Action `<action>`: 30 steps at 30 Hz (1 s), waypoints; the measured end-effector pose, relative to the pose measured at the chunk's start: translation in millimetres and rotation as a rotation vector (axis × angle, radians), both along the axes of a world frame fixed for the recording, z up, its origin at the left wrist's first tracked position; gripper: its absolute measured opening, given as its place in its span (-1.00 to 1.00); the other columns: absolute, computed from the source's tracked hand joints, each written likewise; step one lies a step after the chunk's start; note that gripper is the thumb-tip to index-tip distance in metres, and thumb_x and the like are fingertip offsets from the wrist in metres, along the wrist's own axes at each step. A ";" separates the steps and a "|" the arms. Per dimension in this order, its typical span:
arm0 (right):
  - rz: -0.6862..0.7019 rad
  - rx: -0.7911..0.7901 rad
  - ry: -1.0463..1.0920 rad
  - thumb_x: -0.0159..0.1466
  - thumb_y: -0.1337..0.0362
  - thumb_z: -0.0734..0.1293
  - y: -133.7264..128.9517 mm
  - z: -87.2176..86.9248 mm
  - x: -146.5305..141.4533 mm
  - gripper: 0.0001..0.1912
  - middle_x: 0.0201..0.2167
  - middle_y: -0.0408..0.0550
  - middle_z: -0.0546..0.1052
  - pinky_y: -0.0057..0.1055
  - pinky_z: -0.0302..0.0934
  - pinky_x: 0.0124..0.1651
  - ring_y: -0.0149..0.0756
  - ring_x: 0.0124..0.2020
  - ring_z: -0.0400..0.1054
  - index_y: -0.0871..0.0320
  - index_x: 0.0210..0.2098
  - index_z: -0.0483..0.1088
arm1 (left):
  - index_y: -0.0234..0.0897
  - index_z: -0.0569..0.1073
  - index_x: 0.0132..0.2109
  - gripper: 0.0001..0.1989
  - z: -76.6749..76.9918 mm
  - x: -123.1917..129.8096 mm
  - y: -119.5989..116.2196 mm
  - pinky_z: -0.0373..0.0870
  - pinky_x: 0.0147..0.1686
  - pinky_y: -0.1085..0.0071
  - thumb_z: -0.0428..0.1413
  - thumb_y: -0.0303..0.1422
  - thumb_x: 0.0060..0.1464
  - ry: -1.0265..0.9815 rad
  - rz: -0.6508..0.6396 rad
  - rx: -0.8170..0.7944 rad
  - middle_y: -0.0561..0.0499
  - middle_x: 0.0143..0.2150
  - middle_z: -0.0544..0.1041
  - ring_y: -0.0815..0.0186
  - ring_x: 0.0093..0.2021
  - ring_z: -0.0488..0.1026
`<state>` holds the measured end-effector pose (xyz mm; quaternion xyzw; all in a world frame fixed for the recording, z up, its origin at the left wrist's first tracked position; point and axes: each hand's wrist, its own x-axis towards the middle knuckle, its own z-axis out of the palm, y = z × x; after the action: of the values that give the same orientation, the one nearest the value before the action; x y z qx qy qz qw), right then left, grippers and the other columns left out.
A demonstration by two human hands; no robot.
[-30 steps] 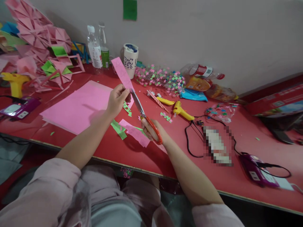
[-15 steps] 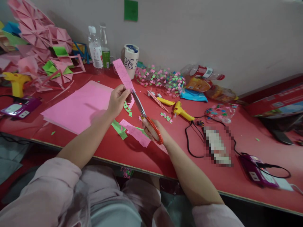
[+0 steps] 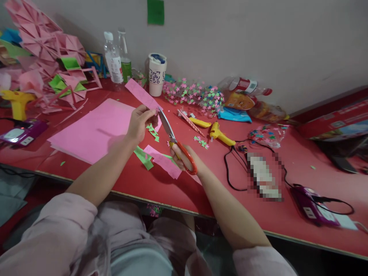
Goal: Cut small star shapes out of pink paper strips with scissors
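My left hand (image 3: 140, 122) pinches a pink paper strip (image 3: 140, 93) near its lower end, with the strip pointing up and left. In my right hand (image 3: 184, 156) is a pair of scissors (image 3: 173, 138) with orange handles, its blades reaching up to the strip's end beside my left fingertips. Whether the blades are cutting into the paper I cannot tell. Below the hands lie another pink strip (image 3: 163, 163) and green paper scraps (image 3: 143, 158). Small green cut pieces (image 3: 153, 132) lie by my left hand, and a stack of pink sheets (image 3: 94, 128) is left of it.
On the red table (image 3: 207, 191) stand a cup (image 3: 157, 76) and bottles (image 3: 115, 65). Paper stars (image 3: 201, 96) lie along the wall. A yellow glue gun (image 3: 220, 135) with a black cord lies right; another (image 3: 17, 101) stands left near folded pink paper (image 3: 43, 46).
The pink strip has tilted further left and lower, turned by my left hand. My right hand and the scissors stay almost in place; the view has shifted slightly.
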<state>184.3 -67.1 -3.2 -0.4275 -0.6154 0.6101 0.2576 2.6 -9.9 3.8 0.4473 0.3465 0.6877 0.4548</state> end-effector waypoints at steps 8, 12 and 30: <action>-0.020 0.000 0.052 0.27 -0.12 0.14 -5.4 -7.1 -5.8 -0.56 -0.75 -0.34 0.09 -0.58 -0.09 -0.76 -0.57 -0.79 -0.05 0.13 -0.47 0.14 | -0.29 0.39 -0.59 -0.78 -5.8 9.5 -3.9 0.22 -0.59 0.54 0.06 -0.36 -0.02 0.026 -0.024 -0.035 0.12 -0.69 0.36 0.54 -0.66 0.28; -0.033 0.012 0.052 0.27 -0.12 0.14 -7.4 -8.2 -8.3 -0.56 -0.76 -0.33 0.11 -0.58 -0.07 -0.75 -0.55 -0.79 -0.02 0.13 -0.45 0.16 | -0.28 0.38 -0.62 -0.75 -6.7 10.6 -4.6 0.21 -0.58 0.55 0.06 -0.35 -0.02 0.044 -0.030 -0.061 0.12 -0.70 0.34 0.54 -0.66 0.26; -0.120 -0.010 0.027 0.27 -0.11 0.14 -10.8 -6.9 -13.4 -0.57 -0.77 -0.33 0.09 -0.56 -0.06 -0.78 -0.54 -0.80 -0.03 0.11 -0.48 0.14 | -0.30 0.36 -0.63 -0.72 -10.7 15.7 -4.6 0.20 -0.56 0.55 0.06 -0.36 0.01 0.029 -0.068 -0.104 0.12 -0.69 0.34 0.56 -0.64 0.26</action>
<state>171.0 -78.0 -10.0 -0.4566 -0.5820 0.6023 0.3000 18.3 -14.6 -6.9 0.4447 0.3729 0.6464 0.4953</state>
